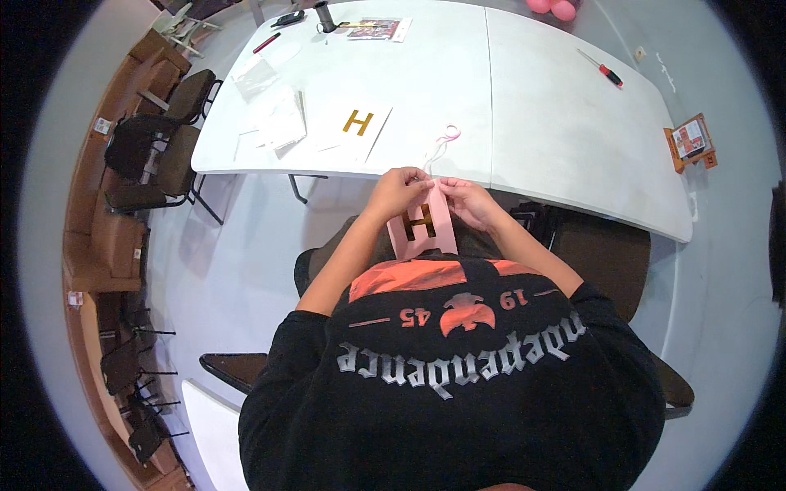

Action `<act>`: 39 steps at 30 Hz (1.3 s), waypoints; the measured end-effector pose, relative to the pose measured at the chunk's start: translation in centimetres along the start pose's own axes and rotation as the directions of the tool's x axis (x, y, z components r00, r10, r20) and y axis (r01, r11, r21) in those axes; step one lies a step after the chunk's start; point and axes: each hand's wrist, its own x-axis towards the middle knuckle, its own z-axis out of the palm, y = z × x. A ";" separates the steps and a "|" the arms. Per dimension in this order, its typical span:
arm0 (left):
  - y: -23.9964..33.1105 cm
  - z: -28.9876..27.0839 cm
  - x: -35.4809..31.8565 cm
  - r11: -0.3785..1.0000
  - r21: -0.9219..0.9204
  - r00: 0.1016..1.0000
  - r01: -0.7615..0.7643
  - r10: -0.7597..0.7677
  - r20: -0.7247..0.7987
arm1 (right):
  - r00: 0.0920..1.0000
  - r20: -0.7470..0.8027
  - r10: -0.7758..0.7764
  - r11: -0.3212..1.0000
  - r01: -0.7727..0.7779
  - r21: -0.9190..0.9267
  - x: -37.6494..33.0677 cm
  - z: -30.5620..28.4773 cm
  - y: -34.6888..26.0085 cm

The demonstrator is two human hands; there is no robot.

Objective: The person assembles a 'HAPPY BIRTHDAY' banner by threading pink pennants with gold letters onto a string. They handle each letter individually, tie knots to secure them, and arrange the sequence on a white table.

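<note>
Near the table's front edge I hold a pink card (pixel 443 232) with a shiny gold letter on its face. My left hand (pixel 401 192) pinches its top edge from the left. From the right, the fingers of my right hand (pixel 471 202) close on the same edge, close to my left fingertips. A thin pale ribbon (pixel 438 150) runs from the fingertips onto the table, up to a small pink ring-shaped roll (pixel 452 132). Just where the ribbon meets the card is hidden by my fingers. On the table beyond my left hand lies a white card (pixel 377 133) with a gold letter.
Clear plastic sleeves (pixel 278 119) lie on the white table (pixel 565 123) at left. Farther back are a red pen (pixel 266 42), a dark cylinder (pixel 325 16) and a printed packet (pixel 381 30). A screwdriver (pixel 607 72) lies at right. Dark chairs (pixel 176 159) stand left.
</note>
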 end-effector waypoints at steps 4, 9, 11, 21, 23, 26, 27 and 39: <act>0.3 -0.5 0.5 0.983 -0.181 0.997 0.033 -0.019 0.081 | 0.997 0.074 0.018 0.996 -0.025 0.089 0.8 0.3 -0.4; -1.1 -0.6 1.3 0.993 0.116 0.999 -0.031 0.028 0.025 | 0.949 -0.084 -0.304 0.862 0.236 -0.449 0.9 -0.1 -0.2; -1.9 -0.4 1.9 0.999 0.034 0.998 0.029 -0.030 0.049 | 0.841 0.005 -0.542 0.474 0.310 -0.825 0.6 -0.4 -0.2; -2.5 -1.9 3.7 0.994 -0.095 0.954 0.050 -0.019 0.300 | 0.849 0.178 -0.498 0.412 0.412 -0.813 1.7 -0.5 -1.8; -1.9 -2.2 3.6 0.967 -0.145 0.935 0.209 -0.154 0.320 | 0.817 0.229 -0.529 0.352 0.457 -0.817 1.6 -0.2 -2.3; -1.3 -2.5 3.4 0.966 -0.120 0.933 0.227 -0.180 0.311 | 0.635 0.481 -0.604 0.006 0.607 -0.795 1.2 0.2 -3.2; -1.2 -2.3 3.3 0.965 -0.135 0.935 0.225 -0.175 0.307 | 0.595 0.543 -0.593 -0.139 0.589 -0.796 1.0 0.2 -3.3; -3.4 -0.5 3.0 0.964 -0.253 0.985 0.087 -0.045 0.167 | 0.574 -0.175 -0.800 0.347 0.205 -0.915 4.1 -6.2 -4.0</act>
